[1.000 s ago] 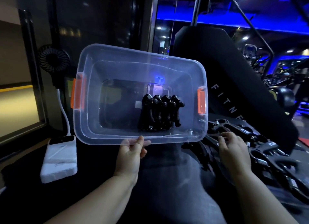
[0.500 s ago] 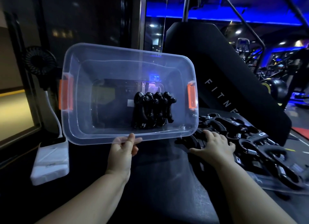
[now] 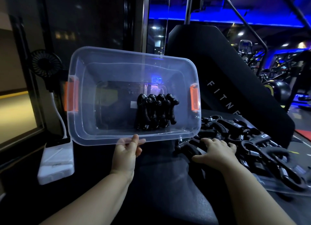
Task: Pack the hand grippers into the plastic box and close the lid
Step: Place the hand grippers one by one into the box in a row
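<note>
A clear plastic box (image 3: 104,137) with orange side latches stands tilted toward me. My left hand (image 3: 126,150) pinches its near rim, thumb on the inside. Several black hand grippers (image 3: 155,113) stand in a row inside the box, right of the middle. More black hand grippers (image 3: 249,140) lie in a loose pile to the right of the box. My right hand (image 3: 217,150) lies over the pile's near left end, fingers curled down onto a gripper (image 3: 186,149). No lid can be made out.
A white power bank (image 3: 56,162) with a white cable lies at the left, below a small black fan (image 3: 46,63). A black padded bench back marked FITNE (image 3: 235,76) rises behind the pile. Dark padded surface lies under my arms.
My right hand has moved left and nearer along the pile and now lies on a gripper at its left end. My left hand has kept hold of the tilted box.
</note>
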The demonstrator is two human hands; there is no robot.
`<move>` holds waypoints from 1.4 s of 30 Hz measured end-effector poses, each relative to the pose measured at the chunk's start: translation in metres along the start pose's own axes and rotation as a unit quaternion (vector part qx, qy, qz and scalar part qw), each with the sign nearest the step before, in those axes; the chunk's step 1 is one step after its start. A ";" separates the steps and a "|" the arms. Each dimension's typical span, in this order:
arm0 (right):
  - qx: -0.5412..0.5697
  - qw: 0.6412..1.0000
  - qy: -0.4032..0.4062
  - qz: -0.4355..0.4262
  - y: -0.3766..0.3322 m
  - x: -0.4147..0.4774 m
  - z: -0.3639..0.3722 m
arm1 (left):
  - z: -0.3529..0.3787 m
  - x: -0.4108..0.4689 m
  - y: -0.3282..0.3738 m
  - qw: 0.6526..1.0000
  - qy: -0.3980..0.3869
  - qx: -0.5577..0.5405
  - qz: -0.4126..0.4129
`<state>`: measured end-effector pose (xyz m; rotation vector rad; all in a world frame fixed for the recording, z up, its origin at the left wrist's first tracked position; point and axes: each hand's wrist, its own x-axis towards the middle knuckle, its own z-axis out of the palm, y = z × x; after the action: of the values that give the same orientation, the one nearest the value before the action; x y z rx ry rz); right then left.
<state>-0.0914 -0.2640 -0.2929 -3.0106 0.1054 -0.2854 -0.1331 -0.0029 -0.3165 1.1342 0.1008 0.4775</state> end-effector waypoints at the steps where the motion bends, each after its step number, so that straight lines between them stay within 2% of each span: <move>1: 0.001 1.000 -0.007 -0.006 0.000 0.000 -0.001 | 0.000 0.000 0.000 1.000 0.000 0.000 -0.001; 7: -0.016 0.995 -0.064 -0.079 -0.003 -0.004 -0.003 | -0.001 0.001 0.000 1.000 -0.004 0.014 -0.004; 15: 0.012 0.986 -0.091 -0.138 -0.006 -0.011 -0.009 | 0.000 0.001 0.001 1.000 -0.002 0.013 -0.004; 23: 0.124 0.964 -0.132 -0.194 -0.014 -0.018 -0.012 | 0.001 0.000 0.002 1.000 -0.001 0.006 -0.006; 27: 0.175 0.948 -0.173 -0.201 -0.013 -0.018 -0.012 | 0.001 -0.001 0.002 1.000 -0.001 0.006 -0.006; 31: 0.149 0.950 -0.209 -0.178 -0.009 -0.019 -0.008 | 0.000 -0.001 0.002 1.000 -0.002 0.008 -0.005; 37: 0.150 0.958 -0.184 -0.160 -0.003 -0.017 -0.009 | -0.001 -0.001 0.002 1.000 -0.009 0.013 -0.003; 42: 0.295 0.928 -0.150 -0.174 0.000 -0.018 -0.017 | 0.000 0.000 0.001 1.000 -0.011 0.011 -0.001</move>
<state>-0.1126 -0.2640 -0.2795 -2.4115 -0.4617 0.1071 -0.1337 -0.0022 -0.3154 1.1612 0.0884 0.4627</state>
